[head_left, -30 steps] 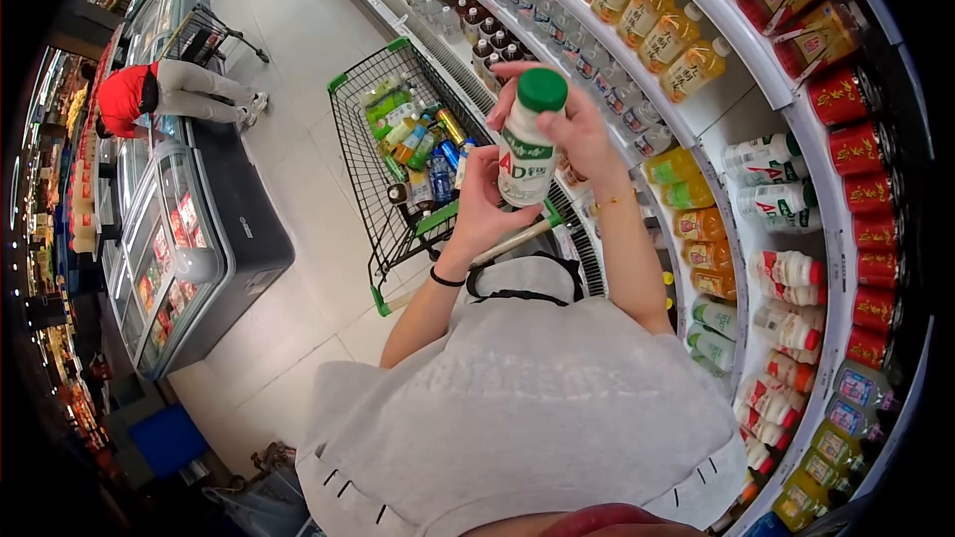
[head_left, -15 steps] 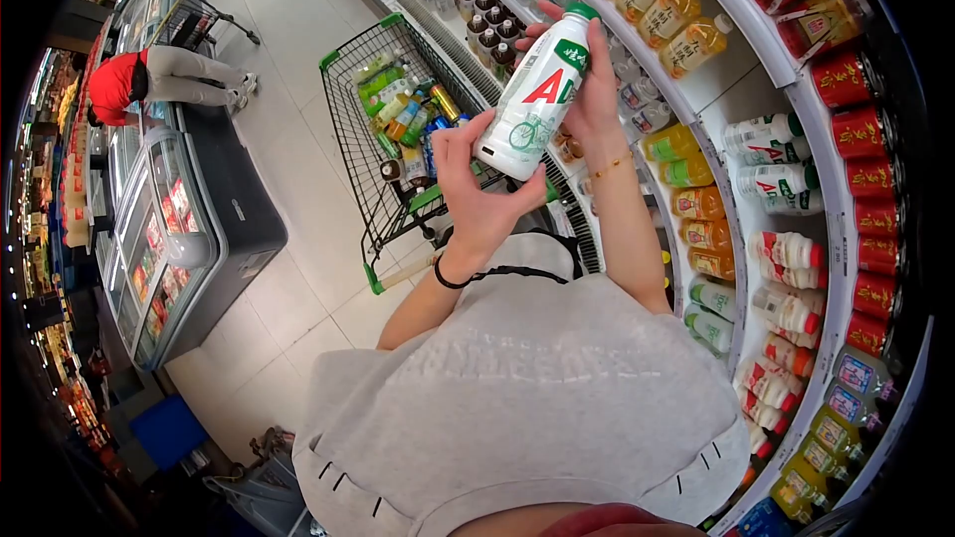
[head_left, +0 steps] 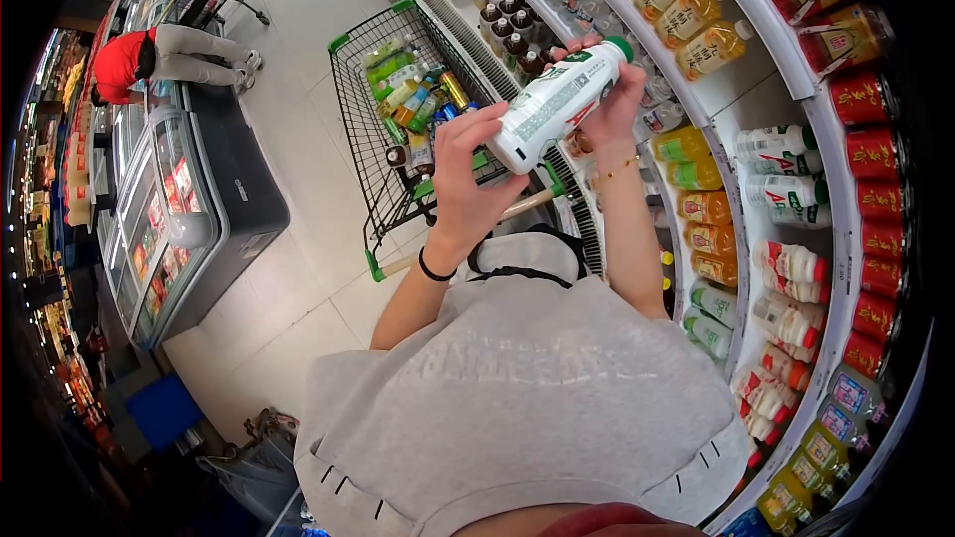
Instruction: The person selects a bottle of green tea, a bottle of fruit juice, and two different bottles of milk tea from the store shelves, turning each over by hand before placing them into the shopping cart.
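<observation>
A white bottle [head_left: 559, 107] with a green cap is held tilted in front of my chest, its cap pointing to the upper right. My left hand [head_left: 468, 171] has its thumb and fingers around the bottle's base. Near the cap, my right hand [head_left: 615, 107] grips the other end. The label side with small print and a square code faces up. Beyond my left hand stands a wire shopping cart [head_left: 348, 104] with green corners, holding several bottles and packs [head_left: 413, 99].
Curved shelves [head_left: 796, 70] of bottled drinks and red cans [head_left: 875, 194] run along the right. At the left, a person in a red top [head_left: 123, 66] bends over a chest freezer [head_left: 234, 204], near another cart [head_left: 197, 2]. Pale tiled floor [head_left: 288, 288] lies between.
The bottle has been rolled about its length, so its large red and green letters have mostly turned away. It is tilted further toward the right, and both hands have shifted with it.
</observation>
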A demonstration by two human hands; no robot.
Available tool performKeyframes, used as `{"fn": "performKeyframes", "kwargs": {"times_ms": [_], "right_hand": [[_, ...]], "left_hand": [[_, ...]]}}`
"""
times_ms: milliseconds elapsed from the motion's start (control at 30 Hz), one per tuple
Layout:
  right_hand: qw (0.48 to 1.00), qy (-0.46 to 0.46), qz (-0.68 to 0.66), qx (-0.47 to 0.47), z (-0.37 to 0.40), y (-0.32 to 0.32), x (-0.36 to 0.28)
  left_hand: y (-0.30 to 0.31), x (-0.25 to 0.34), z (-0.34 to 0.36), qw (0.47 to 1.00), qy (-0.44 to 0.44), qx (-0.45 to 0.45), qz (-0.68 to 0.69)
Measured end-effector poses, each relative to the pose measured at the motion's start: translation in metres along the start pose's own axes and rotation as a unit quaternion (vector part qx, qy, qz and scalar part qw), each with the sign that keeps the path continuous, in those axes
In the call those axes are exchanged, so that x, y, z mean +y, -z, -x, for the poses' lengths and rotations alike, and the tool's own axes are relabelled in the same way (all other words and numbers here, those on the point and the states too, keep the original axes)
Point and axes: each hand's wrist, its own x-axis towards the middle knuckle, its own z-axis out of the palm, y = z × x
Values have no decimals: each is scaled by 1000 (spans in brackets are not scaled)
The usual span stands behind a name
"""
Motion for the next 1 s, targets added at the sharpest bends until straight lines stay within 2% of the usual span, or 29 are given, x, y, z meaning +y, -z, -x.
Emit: {"fn": "performKeyframes", "kwargs": {"times_ms": [67, 100, 200, 267, 333, 400, 500, 600, 700, 767, 833, 867, 933, 1000], "right_hand": [[994, 30, 54, -89, 0, -2, -9], [993, 24, 57, -102, 1, -6, -12], [990, 33, 84, -107, 11, -12, -10], [985, 27, 150, -87, 21, -14, -10], [976, -16, 209, -57, 31, -15, -11], [971, -60, 228, -40, 41, 13, -4], [956, -151, 250, -20, 47, 45, 10], [942, -205, 262, -27, 45, 59, 34], [934, -230, 272, -22, 39, 66, 59], [932, -243, 268, -11, 31, 73, 78], [921, -265, 285, -1, 19, 80, 95], [912, -275, 303, 7, 9, 87, 105], [907, -289, 307, 4, -8, 116, 135], [895, -302, 327, 37, -31, 142, 165]], "left_hand": [[-7, -11, 8, 998, 19, 42, 35], [-6, -12, 12, 998, 42, 39, 40], [-9, -24, 20, 991, 80, 64, 87], [-4, -27, 21, 989, 104, 53, 92], [0, -25, 33, 964, 196, 10, 181], [4, -24, 48, 956, 227, 18, 184], [5, -21, 76, 915, 356, 9, 191], [7, -23, 106, 882, 412, 54, 220], [16, -38, 125, 881, 432, 70, 181], [23, -55, 133, 881, 447, 74, 138], [30, -82, 139, 925, 377, 27, -36], [30, -100, 143, 923, 382, 27, -37], [21, -138, 155, 868, 490, 53, 56], [9, -193, 171, 866, 494, 46, 64]]}}
